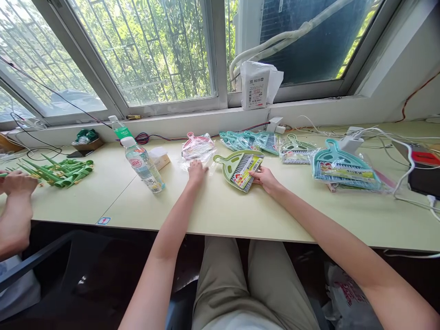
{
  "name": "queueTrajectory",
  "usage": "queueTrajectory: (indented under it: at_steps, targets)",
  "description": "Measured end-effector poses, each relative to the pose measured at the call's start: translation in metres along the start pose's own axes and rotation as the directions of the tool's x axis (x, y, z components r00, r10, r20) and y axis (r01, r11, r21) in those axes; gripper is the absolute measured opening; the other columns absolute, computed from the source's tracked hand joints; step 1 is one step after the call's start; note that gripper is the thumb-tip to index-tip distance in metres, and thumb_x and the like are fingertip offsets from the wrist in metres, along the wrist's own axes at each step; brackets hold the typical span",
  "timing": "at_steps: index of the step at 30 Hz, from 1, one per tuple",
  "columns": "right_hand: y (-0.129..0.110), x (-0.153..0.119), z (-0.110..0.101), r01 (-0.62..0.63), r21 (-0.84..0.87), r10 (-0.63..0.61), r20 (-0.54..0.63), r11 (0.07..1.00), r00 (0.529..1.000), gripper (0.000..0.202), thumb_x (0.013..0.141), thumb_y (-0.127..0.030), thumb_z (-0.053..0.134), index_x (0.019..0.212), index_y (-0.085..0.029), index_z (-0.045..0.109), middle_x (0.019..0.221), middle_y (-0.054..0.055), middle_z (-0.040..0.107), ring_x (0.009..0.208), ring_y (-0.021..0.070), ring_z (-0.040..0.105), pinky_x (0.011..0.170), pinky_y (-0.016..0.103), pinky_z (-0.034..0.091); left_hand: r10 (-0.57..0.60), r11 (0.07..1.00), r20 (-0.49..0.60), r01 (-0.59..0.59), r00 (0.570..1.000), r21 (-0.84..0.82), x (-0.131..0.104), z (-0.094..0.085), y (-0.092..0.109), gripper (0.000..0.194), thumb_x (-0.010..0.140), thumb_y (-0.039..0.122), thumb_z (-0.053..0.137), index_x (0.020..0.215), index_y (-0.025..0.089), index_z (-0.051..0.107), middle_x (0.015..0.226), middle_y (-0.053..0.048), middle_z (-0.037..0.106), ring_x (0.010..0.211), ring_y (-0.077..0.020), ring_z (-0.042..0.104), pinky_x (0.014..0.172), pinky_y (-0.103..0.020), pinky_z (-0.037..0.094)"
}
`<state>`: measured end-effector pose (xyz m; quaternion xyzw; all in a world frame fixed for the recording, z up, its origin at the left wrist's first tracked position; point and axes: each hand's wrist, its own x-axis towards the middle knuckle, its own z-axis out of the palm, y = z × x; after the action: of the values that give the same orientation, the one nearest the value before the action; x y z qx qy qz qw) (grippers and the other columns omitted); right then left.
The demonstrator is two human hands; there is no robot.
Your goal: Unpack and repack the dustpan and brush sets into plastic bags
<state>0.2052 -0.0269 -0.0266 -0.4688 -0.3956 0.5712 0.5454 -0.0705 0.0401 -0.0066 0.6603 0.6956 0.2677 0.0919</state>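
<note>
My right hand [266, 180] grips the right edge of a small green dustpan [229, 167] with a brush [243, 173] nested in it. A yellow printed label [252, 168] lies across the brush, and the dustpan's handle points left. My left hand [197, 174] rests on the table with its fingers curled down onto a clear plastic bag [210, 166]; the fingertips are partly hidden. Just beyond that hand lies a pink dustpan set [196, 144] in clear wrapping.
Wrapped teal sets [249, 140], a green one [297, 149] and a teal stack [345, 167] lie behind and right. Left stand a water bottle [144, 166] and small box [160, 158]. White cables [407, 169] cross the right side. Another person's hand [19, 183] is beside green pieces [63, 172].
</note>
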Motion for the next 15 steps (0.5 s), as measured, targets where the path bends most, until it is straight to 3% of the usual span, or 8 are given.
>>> queueTrajectory:
  at_steps: [2, 6, 11, 15]
  targets:
    - [-0.001, 0.000, 0.000, -0.004, 0.001, 0.004, 0.000, 1.000, 1.000, 0.022, 0.075, -0.011, 0.073, 0.094, -0.017, 0.063, 0.093, 0.008, 0.075, 0.079, 0.0214, 0.075, 0.073, 0.036, 0.066, 0.009, 0.999, 0.042, -0.011, 0.999, 0.050, 0.001, -0.002, -0.001, 0.015, 0.086, 0.025, 0.058, 0.098, 0.019, 0.065, 0.114, -0.018, 0.063, 0.121, -0.0366, 0.051, 0.101, -0.049, 0.038]
    - [-0.004, -0.002, 0.002, -0.023, 0.004, 0.024, -0.008, 1.000, 1.000, 0.019, 0.077, -0.007, 0.069, 0.093, -0.016, 0.062, 0.093, 0.009, 0.075, 0.076, 0.0199, 0.074, 0.070, 0.033, 0.066, 0.024, 0.997, -0.046, -0.021, 0.999, 0.072, -0.004, -0.005, 0.007, 0.026, 0.093, 0.034, 0.048, 0.095, 0.020, 0.070, 0.101, -0.014, 0.069, 0.104, -0.0329, 0.061, 0.093, -0.044, 0.044]
    - [-0.005, -0.004, 0.004, -0.002, 0.007, 0.002, -0.032, 1.000, 0.999, 0.018, 0.077, -0.008, 0.069, 0.091, -0.017, 0.062, 0.090, 0.008, 0.075, 0.082, 0.0221, 0.075, 0.075, 0.038, 0.066, 0.090, 0.994, -0.141, -0.099, 0.986, -0.053, -0.012, -0.002, 0.020, 0.028, 0.095, 0.037, 0.049, 0.103, 0.022, 0.072, 0.106, -0.011, 0.072, 0.103, -0.0310, 0.063, 0.094, -0.043, 0.045]
    - [-0.008, -0.006, 0.002, 0.078, 0.056, -0.074, -0.084, 0.995, 0.994, 0.021, 0.075, -0.012, 0.074, 0.091, -0.019, 0.062, 0.095, 0.007, 0.075, 0.088, 0.0231, 0.074, 0.080, 0.040, 0.065, 0.216, 0.962, -0.231, -0.247, 0.949, -0.113, -0.018, 0.002, 0.027, 0.026, 0.095, 0.033, 0.050, 0.108, 0.026, 0.071, 0.129, -0.004, 0.066, 0.127, -0.0273, 0.053, 0.104, -0.042, 0.044]
